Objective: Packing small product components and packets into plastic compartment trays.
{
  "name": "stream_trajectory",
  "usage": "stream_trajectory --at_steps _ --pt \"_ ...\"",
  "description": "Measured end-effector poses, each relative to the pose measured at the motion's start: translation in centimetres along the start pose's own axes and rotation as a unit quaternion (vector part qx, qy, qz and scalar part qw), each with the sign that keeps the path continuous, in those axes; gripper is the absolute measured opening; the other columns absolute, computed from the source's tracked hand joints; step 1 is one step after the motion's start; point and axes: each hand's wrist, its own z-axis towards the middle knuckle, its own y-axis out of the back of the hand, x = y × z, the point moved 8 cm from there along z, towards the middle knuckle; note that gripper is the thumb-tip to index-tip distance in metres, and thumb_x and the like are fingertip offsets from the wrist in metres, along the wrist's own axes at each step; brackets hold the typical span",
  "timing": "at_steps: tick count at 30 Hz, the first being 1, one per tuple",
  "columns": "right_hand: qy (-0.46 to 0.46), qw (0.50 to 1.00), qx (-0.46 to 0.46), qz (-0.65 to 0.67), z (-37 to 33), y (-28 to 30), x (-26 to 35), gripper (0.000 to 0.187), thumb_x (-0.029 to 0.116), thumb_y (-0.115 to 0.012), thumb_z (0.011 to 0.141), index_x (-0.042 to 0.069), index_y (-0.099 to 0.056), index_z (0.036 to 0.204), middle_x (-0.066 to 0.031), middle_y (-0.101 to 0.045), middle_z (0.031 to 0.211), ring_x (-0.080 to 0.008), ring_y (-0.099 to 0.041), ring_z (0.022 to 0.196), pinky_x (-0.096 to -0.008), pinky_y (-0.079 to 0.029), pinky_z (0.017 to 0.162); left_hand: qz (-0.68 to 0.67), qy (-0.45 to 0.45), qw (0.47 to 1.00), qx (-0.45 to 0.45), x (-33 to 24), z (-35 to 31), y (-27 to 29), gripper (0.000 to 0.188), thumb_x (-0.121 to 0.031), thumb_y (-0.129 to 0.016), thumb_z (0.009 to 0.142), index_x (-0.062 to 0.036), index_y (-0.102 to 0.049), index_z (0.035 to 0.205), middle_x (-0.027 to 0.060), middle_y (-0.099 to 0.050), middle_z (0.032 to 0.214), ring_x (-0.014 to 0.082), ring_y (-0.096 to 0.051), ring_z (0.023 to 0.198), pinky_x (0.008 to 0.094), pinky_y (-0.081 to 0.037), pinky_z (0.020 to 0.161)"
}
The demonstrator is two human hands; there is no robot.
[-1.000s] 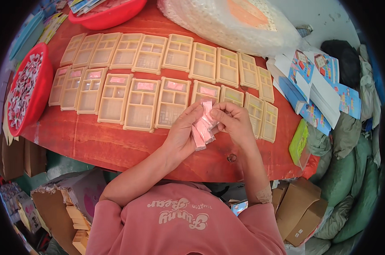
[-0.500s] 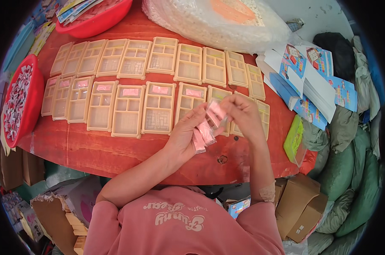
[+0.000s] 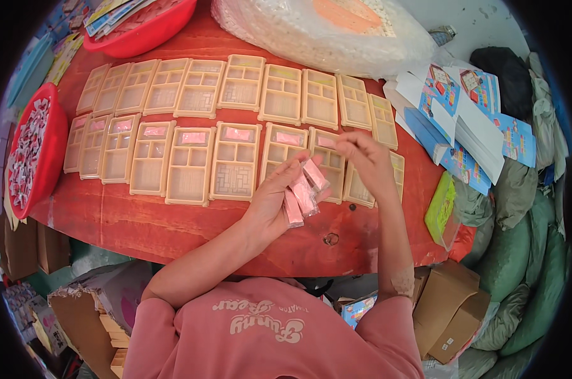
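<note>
In my left hand (image 3: pixel 276 192) is a fanned bunch of small pink packets (image 3: pixel 303 196) in clear wrap, the fingers closed round them. My right hand (image 3: pixel 369 161) is pinched at the right end of another pink packet (image 3: pixel 327 143), which lies at the top compartment of a beige divided tray (image 3: pixel 336 175). Trays to the left in this near row carry a pink packet in the top compartment, such as the neighbouring tray's packet (image 3: pixel 288 138). My right hand and forearm partly cover the trays at the row's right end.
A far row of beige trays (image 3: pixel 240 82) stands behind. Red basins (image 3: pixel 52 151) sit at the left and far left. Beyond lies a big clear plastic bag (image 3: pixel 267 38). Printed blue cards (image 3: pixel 469 120) and a green-rimmed box (image 3: pixel 439 205) are at the right.
My right hand has carried one pink packet from the bunch up to the tray's top compartment. My left hand stays nearly in place with the others.
</note>
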Motion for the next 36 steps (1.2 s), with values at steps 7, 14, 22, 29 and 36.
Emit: stream_trajectory --at_steps 7,14,22,29,36 --pt "-0.009 0.994 0.014 -0.110 -5.3 -1.6 3.0 0.018 0.010 -0.067 0.074 0.002 -0.057 0.086 -0.0086 -0.061 0.080 -0.0161 -0.060 0.067 -0.0270 -0.047 0.058 0.017 0.022 1.000 0.011 2.6 0.8 -0.2 0.038 -0.015 -0.046 0.093 -0.0069 -0.037 0.129 0.0102 -0.051 0.120 0.0209 -0.056 0.104 0.0381 -0.051 0.085" --pt "-0.123 0.961 -0.010 0.247 -4.7 2.7 -3.0 0.007 0.000 -0.059 0.082 -0.001 -0.057 0.089 -0.0044 -0.061 0.085 -0.0094 -0.056 0.074 -0.0228 -0.046 0.068 0.037 0.083 0.995 0.030 4.6 0.8 -1.3 0.040 -0.018 -0.047 0.093 -0.0073 -0.038 0.130 0.0099 -0.046 0.125 0.0240 -0.049 0.114 0.0451 -0.045 0.093" --pt "-0.067 0.983 -0.016 -0.173 -0.4 6.3 -6.3 0.013 0.010 -0.060 0.082 0.000 -0.063 0.088 -0.0056 -0.063 0.072 -0.0108 -0.057 0.065 -0.0247 -0.045 0.060 -0.035 0.077 0.996 0.042 4.3 1.6 -2.2 0.041 -0.021 -0.051 0.091 -0.0072 -0.040 0.128 0.0106 -0.042 0.130 0.0281 -0.042 0.122 0.0497 -0.038 0.099" --pt "-0.179 0.969 0.063 0.160 -5.5 2.4 -2.2 0.013 0.010 -0.065 0.080 0.001 -0.061 0.089 0.0004 -0.061 0.080 -0.0049 -0.054 0.066 -0.0188 -0.042 0.057 0.010 -0.005 1.000 0.019 2.7 3.1 -2.0 0.036 -0.016 -0.048 0.093 -0.0069 -0.040 0.127 0.0096 -0.046 0.128 0.0241 -0.045 0.119 0.0427 -0.042 0.096" --pt "-0.200 0.929 0.023 0.311 -8.4 1.3 -2.0 0.012 0.007 -0.065 0.080 0.000 -0.062 0.089 -0.0010 -0.062 0.080 -0.0043 -0.054 0.068 -0.0183 -0.043 0.058 0.031 -0.026 0.999 0.004 4.4 3.9 -2.5 0.031 -0.016 -0.043 0.095 -0.0070 -0.043 0.124 0.0085 -0.049 0.126 0.0240 -0.047 0.117 0.0384 -0.045 0.094"
